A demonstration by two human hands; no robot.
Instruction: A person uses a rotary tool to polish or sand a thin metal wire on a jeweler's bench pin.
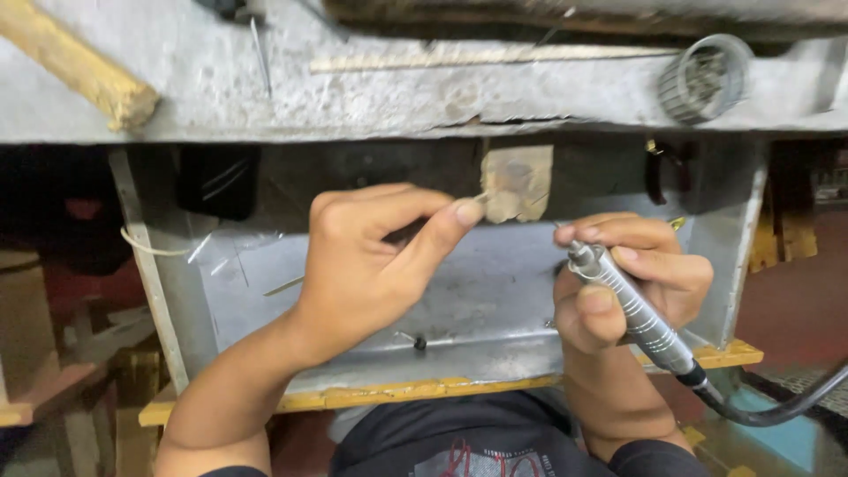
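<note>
In the head view, the left hand (371, 265) is curled nearly closed, its thumb and forefinger pinched together on a small thin piece (482, 197) that sticks out just past the fingertips; the piece is too small to tell what it is. It is held up against a worn tan block (518, 183) that hangs from the underside of the grey workbench edge (353, 106). The right hand (632, 283) is closed around a ribbed silver rotary handpiece (632, 309), thumb pressed on its barrel and fingers wrapped over the top; the tool's tip points up and left toward the block, near the pinched piece but apart from it, and a black cable (777, 408) runs off from its lower end to the right. Below both hands lies a dull metal tray (495, 300) with upright side walls, set on a yellow-edged board (397, 391); a small dark screw-like bit (419, 342) lies on the tray floor. On the bench top, a wooden handle (75, 66) lies at the upper left and a round wire brush wheel (704, 78) at the upper right. A black flat pouch-like object (219, 181) hangs in the shadow under the bench at the left; no label on it can be made out.
</note>
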